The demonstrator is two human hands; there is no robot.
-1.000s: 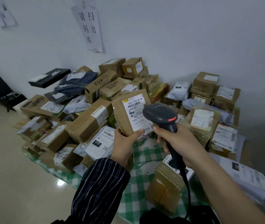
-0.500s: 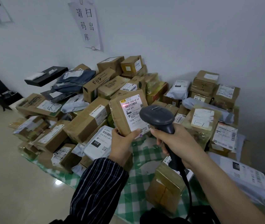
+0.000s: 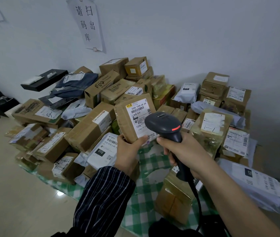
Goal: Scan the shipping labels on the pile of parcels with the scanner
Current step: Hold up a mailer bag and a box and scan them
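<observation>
Parcel [image 3: 127, 124] held upright by its lower edge in the left grip [image 3: 129, 151], thumb pressed across the front, white label [image 3: 138, 113] faced toward the scanner [image 3: 164, 124]. The scanner handle is clasped in the right grip [image 3: 185, 151], its head just right of the label and covering the label's lower corner; a red light is lit on its side. Beyond both grips the pile of parcels [image 3: 88, 129] is spread over a green checked cloth [image 3: 146, 170] seen below them.

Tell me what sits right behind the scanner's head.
The brown parcel gripped by the left hand. Its white label shows a barcode and "T098"; the scanner, held in the right hand, covers the label's lower right corner, so that print cannot be read.
</observation>
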